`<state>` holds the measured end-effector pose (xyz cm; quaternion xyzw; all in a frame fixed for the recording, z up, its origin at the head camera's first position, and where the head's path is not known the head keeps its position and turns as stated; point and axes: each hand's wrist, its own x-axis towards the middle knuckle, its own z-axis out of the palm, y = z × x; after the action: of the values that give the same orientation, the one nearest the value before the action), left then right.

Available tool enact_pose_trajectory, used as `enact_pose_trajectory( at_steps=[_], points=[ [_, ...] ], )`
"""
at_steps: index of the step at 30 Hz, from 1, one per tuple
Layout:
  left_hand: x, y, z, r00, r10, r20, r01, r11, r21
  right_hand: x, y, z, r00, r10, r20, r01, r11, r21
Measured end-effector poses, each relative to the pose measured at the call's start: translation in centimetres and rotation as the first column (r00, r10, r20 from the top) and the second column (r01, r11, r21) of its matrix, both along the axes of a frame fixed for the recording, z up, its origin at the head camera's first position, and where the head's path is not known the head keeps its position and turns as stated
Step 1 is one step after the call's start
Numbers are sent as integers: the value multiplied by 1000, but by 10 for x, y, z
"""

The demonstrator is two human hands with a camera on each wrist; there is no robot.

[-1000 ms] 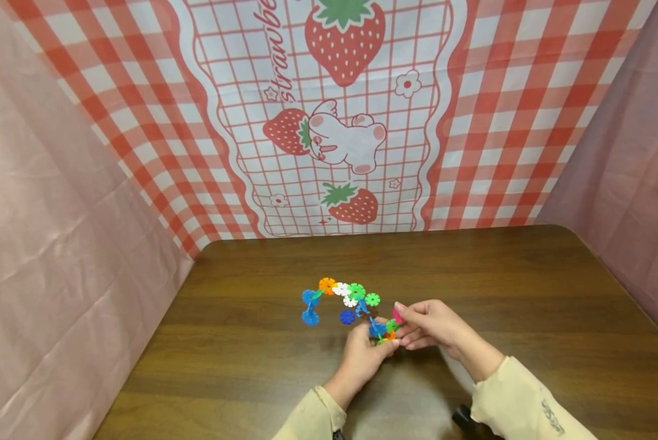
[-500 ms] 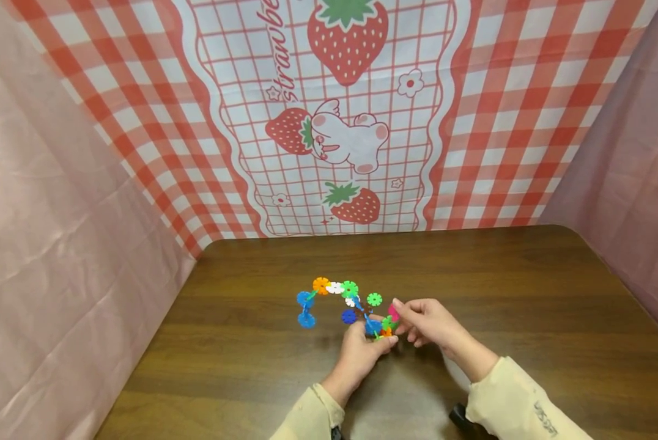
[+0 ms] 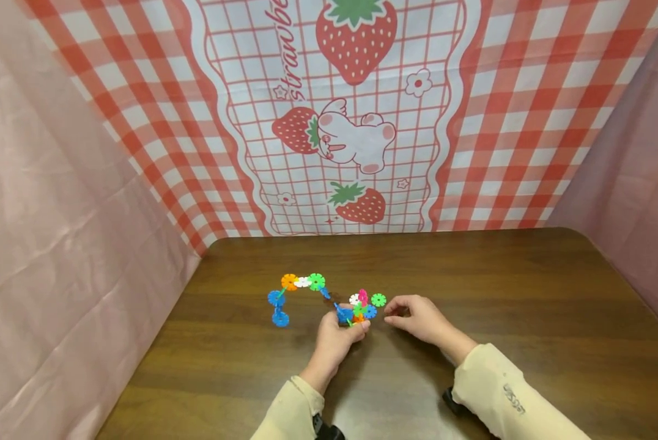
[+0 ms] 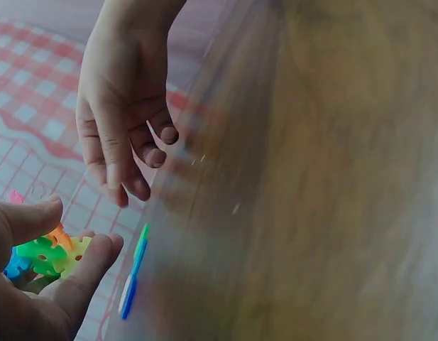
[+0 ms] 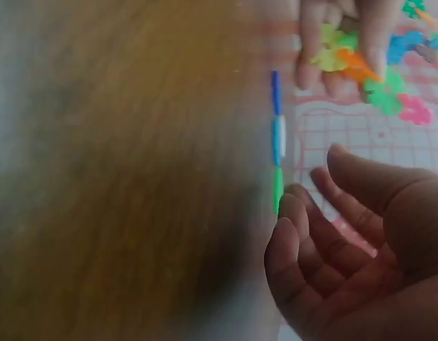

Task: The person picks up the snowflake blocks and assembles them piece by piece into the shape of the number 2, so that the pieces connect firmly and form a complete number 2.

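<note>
In the lower middle of the head frame, a chain of coloured plastic discs (image 3: 316, 282) is gripped at its right end by the left hand (image 3: 334, 341); yellow, green and orange discs are pinched there between the thumb (image 4: 28, 219) and the fingers, as is shown at the lower left of the left wrist frame; from the hand, the chain is curved up and leftward through blue, brown, green, white and orange discs, and is ended by a blue disc (image 3: 280, 319). A pink disc (image 3: 363, 297) is seen just above the thumb, joined to a green disc (image 3: 359, 310). Right of centre, the right hand (image 3: 421, 319) is held apart from the chain, empty; its fingers are loosely bent, and at the lower right of the right wrist frame its thumb tip is seen clear of the fingertips. Between the hands, a loose green disc (image 3: 379, 300) is seen on the table (image 3: 417, 366), near a light blue disc (image 3: 370, 311) and a white disc (image 3: 354, 299); the upper frame is filled by a strawberry-print cloth (image 3: 510, 146).
</note>
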<state>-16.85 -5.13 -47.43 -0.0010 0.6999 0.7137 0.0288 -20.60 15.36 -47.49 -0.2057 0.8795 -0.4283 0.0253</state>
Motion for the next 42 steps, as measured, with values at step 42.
enact_pose_trajectory(
  at_steps=[42],
  points=[
    [0, -16, -6, 998, 34, 47, -36, 999, 40, 4, -27, 6, 977, 144, -159, -76, 926, 370]
  ],
)
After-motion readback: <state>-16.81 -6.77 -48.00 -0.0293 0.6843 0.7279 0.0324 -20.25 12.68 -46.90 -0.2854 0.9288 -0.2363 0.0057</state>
